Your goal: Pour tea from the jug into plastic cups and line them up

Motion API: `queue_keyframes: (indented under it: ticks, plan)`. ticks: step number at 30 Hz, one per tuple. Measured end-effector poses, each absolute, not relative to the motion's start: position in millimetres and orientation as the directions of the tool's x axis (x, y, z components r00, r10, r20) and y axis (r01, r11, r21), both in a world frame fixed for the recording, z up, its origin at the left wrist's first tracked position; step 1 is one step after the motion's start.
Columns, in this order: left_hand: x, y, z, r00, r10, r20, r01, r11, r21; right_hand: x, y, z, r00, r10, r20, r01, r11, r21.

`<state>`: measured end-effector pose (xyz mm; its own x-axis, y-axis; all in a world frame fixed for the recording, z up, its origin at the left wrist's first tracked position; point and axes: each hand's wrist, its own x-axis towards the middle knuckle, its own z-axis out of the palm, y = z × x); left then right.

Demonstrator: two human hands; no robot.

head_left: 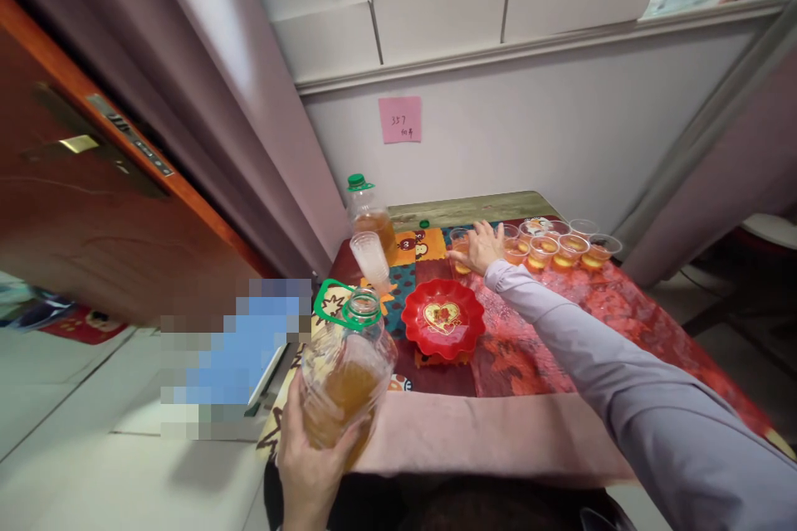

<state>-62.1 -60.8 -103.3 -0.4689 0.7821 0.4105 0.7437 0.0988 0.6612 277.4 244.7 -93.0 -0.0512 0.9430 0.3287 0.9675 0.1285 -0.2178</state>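
My left hand (311, 456) grips a large clear jug (344, 373) of amber liquid near the table's front left corner; its green neck ring is open and a green handle hangs at its side. My right hand (481, 247), in a grey-lilac sleeve, reaches across the table and rests on a small clear cup (462, 253) at the left end of a group of several plastic cups (564, 247) holding amber liquid. A red heart-patterned dish (442, 319) sits between the jug and the cups.
A second bottle (369, 216) with a green cap stands at the table's back left, a stack of clear cups (369, 259) beside it. The table (498, 431) has a red patterned cloth. A wooden door (93, 207) is left, a pink note (399, 119) on the wall.
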Motion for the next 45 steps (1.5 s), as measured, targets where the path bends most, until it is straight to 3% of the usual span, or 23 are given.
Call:
queue_keyframes:
  ticks: [3,6,13,18,37,41,45]
  plan:
    - [-63,-62,-106,-0.447,0.787,0.426,0.749,0.068,0.659,252,234,-52,-0.227,0.883,0.412,0.900,0.352,-0.258]
    - [-64,-63,-108,-0.439,0.784,0.438,0.750,0.052,0.659,212,221,-15,-0.425,0.811,0.403,0.778,0.555,-0.294]
    - [-63,-67,-107,-0.430,0.793,0.431,0.738,0.035,0.673,125,212,11,-0.620,0.730,0.287,0.700,0.680,-0.220]
    - [-66,-68,-110,-0.410,0.789,0.458,0.750,0.006,0.661,104,223,6,-0.616,0.766,0.184,0.744,0.642,-0.184]
    - [-65,-67,-111,-0.390,0.780,0.490,0.768,-0.018,0.641,109,226,6,-0.556,0.784,0.276,0.756,0.615,-0.225]
    - [-65,-67,-112,-0.391,0.781,0.487,0.770,-0.012,0.638,120,222,25,-0.501,0.744,0.443,0.721,0.642,-0.262]
    - [-66,-66,-112,-0.386,0.787,0.480,0.774,-0.007,0.634,159,202,29,-0.368,0.581,0.726,0.606,0.742,-0.286]
